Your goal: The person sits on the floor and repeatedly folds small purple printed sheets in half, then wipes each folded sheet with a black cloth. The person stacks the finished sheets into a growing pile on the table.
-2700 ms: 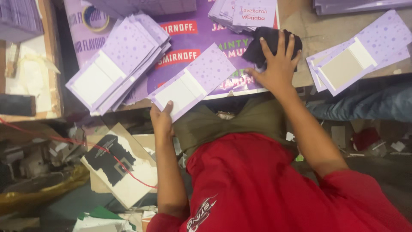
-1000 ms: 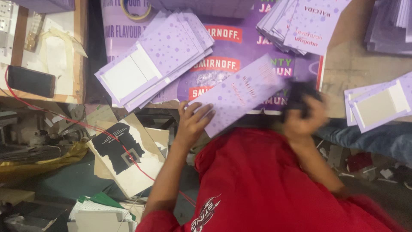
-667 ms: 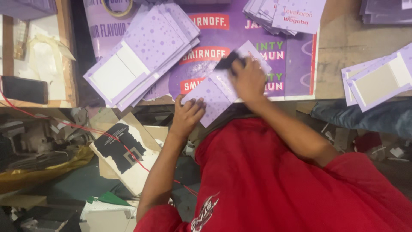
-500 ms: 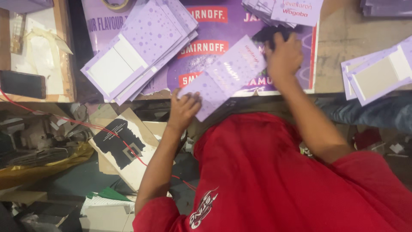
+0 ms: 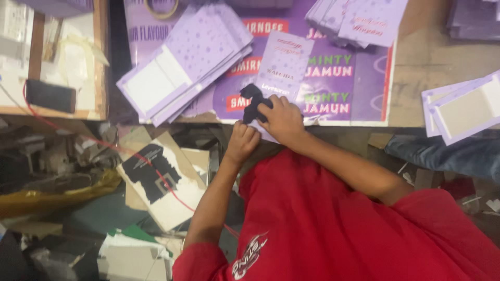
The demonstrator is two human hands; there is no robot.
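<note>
- Two hands at the table's near edge, close together, w/ one lilac card [image 5: 284,65] under them.
- Your right hand [image 5: 283,120] presses a dark cloth [image 5: 254,101] onto the card's near end; fingers curled over the cloth, gripping it.
- Your left hand [image 5: 242,143] sits just beside the right, at the card's near corner; fingers folded in tight, pinching the card edge as far as it shows.
- Card lies flat on a purple poster [image 5: 359,78], printed side up, long way pointing away from you.
- Fanned stack of lilac cards [image 5: 187,65] just left of it, white panels showing.
- 2nd pile [image 5: 364,21] at the far right of the poster; more cards [image 5: 463,106] well apart at the right edge.
- Black phone [image 5: 50,96] far left.
</note>
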